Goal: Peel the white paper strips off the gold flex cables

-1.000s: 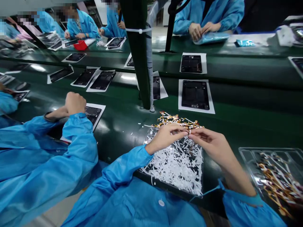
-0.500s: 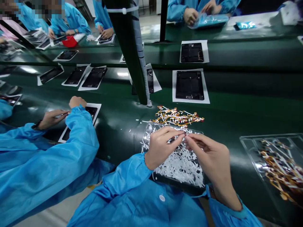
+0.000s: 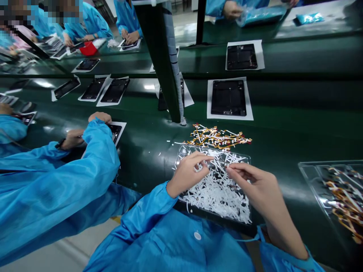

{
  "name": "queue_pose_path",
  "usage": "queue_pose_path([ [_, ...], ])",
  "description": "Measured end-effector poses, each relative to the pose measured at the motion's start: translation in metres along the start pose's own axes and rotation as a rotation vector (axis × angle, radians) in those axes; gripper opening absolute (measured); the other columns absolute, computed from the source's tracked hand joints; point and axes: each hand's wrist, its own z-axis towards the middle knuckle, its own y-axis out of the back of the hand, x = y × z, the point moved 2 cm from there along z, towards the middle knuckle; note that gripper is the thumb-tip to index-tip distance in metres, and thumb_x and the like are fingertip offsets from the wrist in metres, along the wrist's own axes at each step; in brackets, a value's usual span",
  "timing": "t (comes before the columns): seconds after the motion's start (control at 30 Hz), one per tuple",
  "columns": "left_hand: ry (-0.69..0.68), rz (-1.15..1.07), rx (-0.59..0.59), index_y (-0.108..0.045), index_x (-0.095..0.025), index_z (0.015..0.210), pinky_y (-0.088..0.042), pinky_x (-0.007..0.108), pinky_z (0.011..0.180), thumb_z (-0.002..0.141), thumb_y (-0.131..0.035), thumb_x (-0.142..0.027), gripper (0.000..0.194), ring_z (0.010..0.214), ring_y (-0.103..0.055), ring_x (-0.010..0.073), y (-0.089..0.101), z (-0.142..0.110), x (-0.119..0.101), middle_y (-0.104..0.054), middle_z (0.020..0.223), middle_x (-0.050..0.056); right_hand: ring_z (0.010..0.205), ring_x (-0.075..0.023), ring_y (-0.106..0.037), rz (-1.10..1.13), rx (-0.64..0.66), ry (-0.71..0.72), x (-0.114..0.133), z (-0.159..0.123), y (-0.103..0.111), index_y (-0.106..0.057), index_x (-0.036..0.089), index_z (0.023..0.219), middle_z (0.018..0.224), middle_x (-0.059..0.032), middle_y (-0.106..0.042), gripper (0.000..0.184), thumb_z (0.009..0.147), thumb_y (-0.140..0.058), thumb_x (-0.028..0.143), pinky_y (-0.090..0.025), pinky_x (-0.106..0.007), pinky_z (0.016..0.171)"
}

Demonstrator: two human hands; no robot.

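Note:
My left hand [image 3: 188,172] hovers over the left side of a clear plastic tray [image 3: 250,160], its thumb and forefinger apart with nothing visible between them. Opposite it, my right hand [image 3: 256,181] has thumb and forefinger pinched together above the tray's right side. Whatever sits in that pinch is too small to name. White paper strips [image 3: 218,202] lie heaped in the tray under both hands. Just beyond the tray's far edge is a loose pile of orange flex cables [image 3: 218,136] with white and dark red ends.
A second clear tray [image 3: 314,189] at right holds more orange cables. Tablet housings on white sheets, one here [image 3: 228,97], lie along the green bench [image 3: 283,132]. A dark green post [image 3: 159,56] rises behind the cables. A co-worker's blue sleeve [image 3: 99,151] is close on my left.
My hands were together at the fingertips; now they are apart, and my left thumb and forefinger have spread. The view has shifted slightly. The neighbour's hand has moved over the housing.

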Motion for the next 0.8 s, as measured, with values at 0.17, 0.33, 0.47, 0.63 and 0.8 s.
queue_pose_path([
  [0.17, 0.001, -0.167, 0.029, -0.075, -0.019, 0.099, -0.056, 0.024, 0.064, 0.094, -0.063, -0.018, 0.012, 0.083, -0.068, 0.0138, -0.001, 0.000, -0.008, -0.074, 0.095, 0.004, 0.063, -0.0173, -0.061, 0.115, 0.137, -0.056, -0.006, 0.005, -0.009, -0.078, 0.021, 0.093, 0.074, -0.0038, -0.071, 0.030, 0.087, -0.073, 0.050, -0.049, -0.029, 0.056],
  [0.33, -0.170, 0.098, -0.204, -0.073, -0.020, 0.111, -0.059, 0.028, 0.073, 0.097, -0.059, -0.019, 0.020, 0.086, -0.069, 0.0141, -0.003, -0.002, -0.009, -0.073, 0.102, 0.006, 0.054, -0.0163, -0.059, 0.263, 0.077, -0.155, -0.006, 0.007, -0.007, -0.079, 0.021, 0.088, 0.061, -0.0025, -0.066, 0.032, 0.083, -0.078, 0.052, -0.049, -0.028, 0.050],
  [0.47, -0.366, 0.349, -0.204, -0.073, -0.020, 0.108, -0.056, 0.025, 0.066, 0.096, -0.064, -0.025, 0.015, 0.078, -0.069, 0.0126, -0.009, -0.006, -0.012, -0.073, 0.095, 0.004, 0.054, -0.0161, -0.061, 0.296, 0.096, -0.138, -0.004, 0.006, -0.008, -0.080, 0.021, 0.092, 0.060, -0.0018, -0.065, 0.030, 0.088, -0.074, 0.051, -0.052, -0.028, 0.053],
  [0.63, -0.367, 0.406, -0.229, -0.074, -0.019, 0.105, -0.053, 0.026, 0.064, 0.096, -0.063, -0.021, 0.014, 0.073, -0.066, 0.0120, -0.014, -0.006, -0.012, -0.073, 0.089, 0.002, 0.054, -0.0153, -0.060, 0.250, 0.083, -0.126, -0.003, 0.004, -0.012, -0.080, 0.022, 0.099, 0.060, -0.0008, -0.065, 0.030, 0.090, -0.071, 0.049, -0.050, -0.027, 0.052],
  [0.8, -0.342, 0.457, -0.230, -0.073, -0.020, 0.100, -0.052, 0.026, 0.066, 0.095, -0.064, -0.021, 0.010, 0.075, -0.067, 0.0134, -0.014, -0.005, -0.012, -0.073, 0.088, 0.002, 0.055, -0.0153, -0.060, 0.189, 0.058, -0.082, 0.000, 0.003, -0.014, -0.079, 0.022, 0.096, 0.061, -0.0004, -0.064, 0.028, 0.092, -0.069, 0.048, -0.049, -0.026, 0.051],
])
